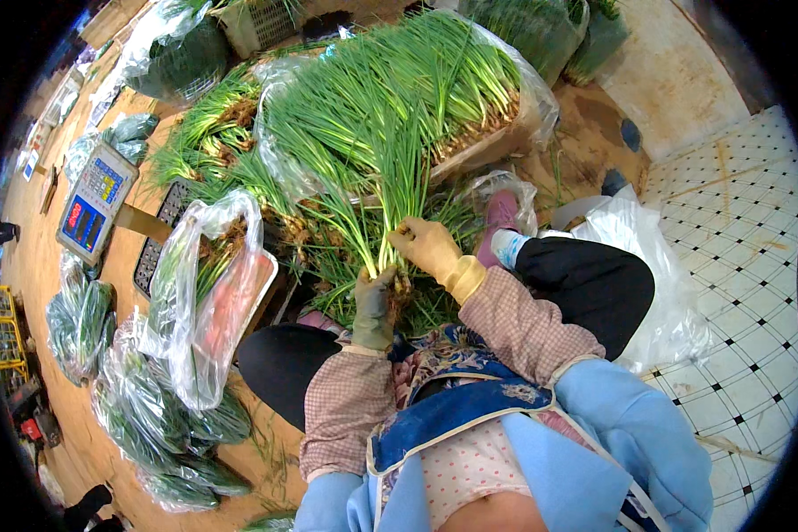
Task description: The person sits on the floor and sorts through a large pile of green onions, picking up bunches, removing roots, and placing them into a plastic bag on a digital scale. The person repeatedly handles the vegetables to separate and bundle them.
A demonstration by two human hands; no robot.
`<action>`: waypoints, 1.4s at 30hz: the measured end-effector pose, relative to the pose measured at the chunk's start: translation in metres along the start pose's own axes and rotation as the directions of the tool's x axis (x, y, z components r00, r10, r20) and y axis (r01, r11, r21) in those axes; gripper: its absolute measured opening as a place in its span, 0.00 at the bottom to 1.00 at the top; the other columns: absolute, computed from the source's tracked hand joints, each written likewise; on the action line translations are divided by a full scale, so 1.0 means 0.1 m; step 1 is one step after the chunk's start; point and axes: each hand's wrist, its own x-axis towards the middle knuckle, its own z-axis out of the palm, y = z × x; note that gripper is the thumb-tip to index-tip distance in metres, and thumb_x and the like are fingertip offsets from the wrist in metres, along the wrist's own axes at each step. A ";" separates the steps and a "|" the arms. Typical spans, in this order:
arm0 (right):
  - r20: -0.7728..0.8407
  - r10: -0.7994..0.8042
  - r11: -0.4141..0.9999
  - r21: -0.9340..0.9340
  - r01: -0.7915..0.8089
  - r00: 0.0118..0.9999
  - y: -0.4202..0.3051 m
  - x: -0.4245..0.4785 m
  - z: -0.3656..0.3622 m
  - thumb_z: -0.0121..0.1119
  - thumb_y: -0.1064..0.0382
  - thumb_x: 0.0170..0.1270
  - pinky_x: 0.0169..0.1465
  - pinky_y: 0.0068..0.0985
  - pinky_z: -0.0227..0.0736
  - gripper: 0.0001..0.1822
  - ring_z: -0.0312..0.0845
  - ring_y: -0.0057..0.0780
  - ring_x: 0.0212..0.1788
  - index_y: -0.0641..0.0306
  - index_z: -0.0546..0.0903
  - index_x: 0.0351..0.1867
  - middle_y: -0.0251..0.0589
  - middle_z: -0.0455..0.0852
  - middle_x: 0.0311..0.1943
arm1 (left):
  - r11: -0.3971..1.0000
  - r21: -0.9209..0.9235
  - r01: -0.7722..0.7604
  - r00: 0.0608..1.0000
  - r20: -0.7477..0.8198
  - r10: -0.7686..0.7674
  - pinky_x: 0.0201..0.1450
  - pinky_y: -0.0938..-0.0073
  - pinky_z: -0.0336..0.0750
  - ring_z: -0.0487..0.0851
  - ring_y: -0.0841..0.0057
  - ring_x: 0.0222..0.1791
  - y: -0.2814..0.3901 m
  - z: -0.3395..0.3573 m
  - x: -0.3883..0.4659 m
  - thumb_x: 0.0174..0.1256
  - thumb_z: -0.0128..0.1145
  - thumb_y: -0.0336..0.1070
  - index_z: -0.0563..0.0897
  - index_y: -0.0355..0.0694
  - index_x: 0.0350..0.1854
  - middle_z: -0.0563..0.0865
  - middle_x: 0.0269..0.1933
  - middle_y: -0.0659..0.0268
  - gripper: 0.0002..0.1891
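My left hand (374, 302), in a dirt-stained glove, is closed around the white root ends of a small bunch of green onions (402, 173). The bunch's long green leaves point away from me, over a large pile of green onions (366, 100) on clear plastic. Just to the right, my right hand (425, 246) wears a yellowish glove; its thumb and fingertips are pinched close together beside the stalks, and whether they grip a stalk cannot be told. Loose green leaves and trimmings (432, 302) lie beneath both hands.
At left, a digital scale (98, 203) stands near an open plastic bag holding green onions (203, 299). Filled plastic bags (153, 399) lie on the brown floor. A white plastic bag (638, 266) rests by my right knee on patterned flooring. A plastic crate (259, 26) stands at the back.
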 end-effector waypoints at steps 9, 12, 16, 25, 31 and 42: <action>-0.067 0.168 0.945 0.294 -0.142 0.983 0.16 -0.11 0.09 0.59 0.55 0.52 0.31 0.35 0.70 0.15 0.75 0.45 0.25 0.66 0.74 0.30 0.51 0.78 0.20 | 0.999 -0.032 0.018 0.997 -0.069 -0.020 0.22 0.77 0.75 0.78 0.76 0.22 0.02 0.07 -0.05 0.59 0.53 0.29 0.71 0.36 0.39 0.80 0.29 0.62 0.08; -0.157 0.047 0.996 0.084 -0.034 0.987 0.24 -0.08 0.12 0.59 0.54 0.52 0.31 0.35 0.69 0.16 0.75 0.44 0.25 0.66 0.74 0.31 0.48 0.79 0.21 | 1.000 -0.027 0.000 0.993 -0.115 -0.003 0.22 0.77 0.75 0.78 0.77 0.21 -0.02 0.08 -0.05 0.60 0.52 0.29 0.72 0.37 0.38 0.79 0.29 0.63 0.06; -0.121 0.035 0.998 0.058 -0.028 0.992 0.17 -0.01 0.13 0.58 0.51 0.52 0.33 0.37 0.69 0.17 0.75 0.45 0.27 0.65 0.76 0.29 0.48 0.80 0.22 | 0.998 0.057 -0.037 0.988 -0.146 0.045 0.18 0.80 0.71 0.75 0.79 0.17 0.01 0.16 -0.10 0.59 0.54 0.30 0.72 0.38 0.34 0.78 0.26 0.65 0.05; -0.086 -0.020 0.963 0.268 0.042 0.996 0.02 0.05 0.14 0.58 0.57 0.53 0.29 0.24 0.68 0.13 0.74 0.25 0.23 0.67 0.78 0.26 0.39 0.79 0.20 | 0.980 0.193 -0.058 0.986 -0.146 0.087 0.19 0.82 0.68 0.75 0.81 0.18 -0.08 0.04 0.01 0.57 0.56 0.30 0.72 0.39 0.30 0.78 0.25 0.66 0.06; 0.306 -0.363 0.722 0.690 0.058 0.880 -0.72 -0.42 -0.24 0.57 0.64 0.53 0.27 0.18 0.66 0.06 0.70 0.16 0.22 0.64 0.77 0.25 0.31 0.78 0.20 | 0.972 -0.212 -0.100 0.995 -0.032 0.095 0.24 0.72 0.75 0.78 0.71 0.26 -0.19 -0.19 0.06 0.63 0.43 0.48 0.72 0.39 0.38 0.79 0.32 0.59 0.16; 0.477 0.072 0.882 -0.440 0.167 0.876 0.64 -0.37 -0.26 0.51 0.53 0.51 0.36 0.40 0.70 0.14 0.76 0.49 0.32 0.62 0.80 0.28 0.50 0.81 0.29 | 1.000 0.009 -0.030 0.989 0.145 0.028 0.23 0.76 0.77 0.80 0.74 0.23 -0.02 -0.16 0.13 0.58 0.54 0.31 0.75 0.36 0.35 0.81 0.28 0.61 0.06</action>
